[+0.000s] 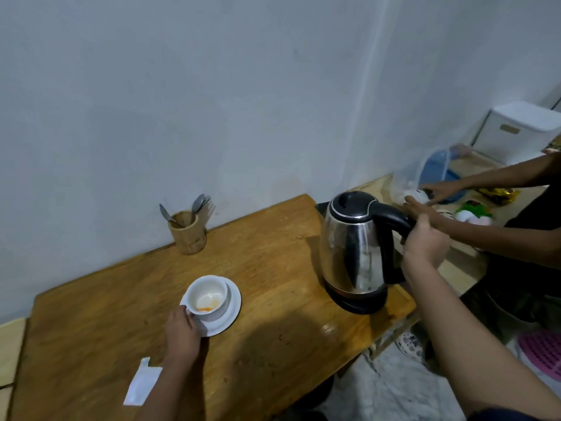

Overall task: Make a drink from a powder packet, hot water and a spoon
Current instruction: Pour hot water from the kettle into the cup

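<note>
A white cup [209,296] with orange powder in its bottom stands on a white saucer [232,311] on the wooden table [273,262]. My left hand [182,332] grips the cup at its near side. A steel electric kettle [355,253] with a black lid sits on its black base at the table's right. My right hand [425,244] is closed around the kettle's black handle. An opened white powder packet [141,384] lies on the table near the front edge, beside my left forearm. Spoons and forks stand in a wooden holder [186,230] by the wall.
Another person's two hands [434,192] reach over a second table at the right, among a plastic bag, a blue cover [437,168] and snack packets. A white bin [516,129] stands in the far corner. The wall runs close behind the table.
</note>
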{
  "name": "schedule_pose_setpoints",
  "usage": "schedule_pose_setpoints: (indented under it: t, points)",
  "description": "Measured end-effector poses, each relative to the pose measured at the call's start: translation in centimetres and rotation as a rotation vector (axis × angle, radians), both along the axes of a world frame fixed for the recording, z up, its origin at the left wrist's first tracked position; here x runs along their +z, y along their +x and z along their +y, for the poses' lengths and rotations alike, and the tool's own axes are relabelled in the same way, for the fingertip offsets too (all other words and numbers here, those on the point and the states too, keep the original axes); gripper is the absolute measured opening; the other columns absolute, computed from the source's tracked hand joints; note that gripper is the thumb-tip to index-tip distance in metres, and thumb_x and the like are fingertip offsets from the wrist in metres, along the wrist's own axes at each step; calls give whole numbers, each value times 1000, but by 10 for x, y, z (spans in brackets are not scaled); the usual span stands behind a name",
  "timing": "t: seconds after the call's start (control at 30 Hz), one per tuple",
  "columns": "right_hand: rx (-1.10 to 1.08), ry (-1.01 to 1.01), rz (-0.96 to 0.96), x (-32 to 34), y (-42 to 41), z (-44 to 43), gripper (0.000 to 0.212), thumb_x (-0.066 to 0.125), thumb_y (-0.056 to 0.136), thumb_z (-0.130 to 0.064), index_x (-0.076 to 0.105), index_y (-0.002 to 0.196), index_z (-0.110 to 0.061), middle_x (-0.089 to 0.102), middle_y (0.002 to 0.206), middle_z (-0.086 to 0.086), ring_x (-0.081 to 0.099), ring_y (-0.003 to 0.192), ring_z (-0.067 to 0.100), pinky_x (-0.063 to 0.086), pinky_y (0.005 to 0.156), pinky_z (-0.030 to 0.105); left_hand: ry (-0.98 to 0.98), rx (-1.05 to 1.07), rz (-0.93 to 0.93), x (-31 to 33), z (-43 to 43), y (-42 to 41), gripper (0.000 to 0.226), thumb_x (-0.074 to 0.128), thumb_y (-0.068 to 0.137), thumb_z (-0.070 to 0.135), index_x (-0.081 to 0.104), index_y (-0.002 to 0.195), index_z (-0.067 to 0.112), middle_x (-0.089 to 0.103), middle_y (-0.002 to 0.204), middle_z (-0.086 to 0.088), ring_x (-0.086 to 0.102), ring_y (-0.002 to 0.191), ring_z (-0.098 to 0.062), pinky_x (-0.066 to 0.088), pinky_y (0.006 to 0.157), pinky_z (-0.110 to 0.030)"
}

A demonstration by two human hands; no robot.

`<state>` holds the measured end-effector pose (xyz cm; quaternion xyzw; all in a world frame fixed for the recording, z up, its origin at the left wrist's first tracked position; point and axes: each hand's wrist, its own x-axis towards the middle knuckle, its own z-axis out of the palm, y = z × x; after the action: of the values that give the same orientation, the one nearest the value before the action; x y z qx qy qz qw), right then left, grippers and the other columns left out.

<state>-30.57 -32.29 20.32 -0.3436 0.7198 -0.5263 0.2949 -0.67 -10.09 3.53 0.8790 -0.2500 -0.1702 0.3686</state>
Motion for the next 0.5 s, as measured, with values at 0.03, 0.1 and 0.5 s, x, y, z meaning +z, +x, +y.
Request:
schedule_pose_setpoints:
  t: [0.03,0.1,0.5]
  points:
    - [12,-8,7,5,4,-2,41,48,80,-37,69,83,-2,69,93,22,63,90,38,50,82,45,4,5,2,0,-1,0,30,38,97,12,52,120,0,56,121,-24,52,111,-35,44,94,-46]
    - [69,-21,52,14,13,-4,42,49,82,-35,69,87,2,68,97,24,61,92,38,46,77,40,2,26,12,1,-1,-1,30,38,97,13,53,119,0,56,120,-23,53,111,-34,44,94,-45]
    - [500,-98,236,16,111,-15,45,50,85,-27,46,46,-5,49,57,14,48,61,28,32,55,32,-8,104,47,8,1,5,27,41,96,13,63,99,-2,65,103,-22,51,84,-24,35,73,-31]
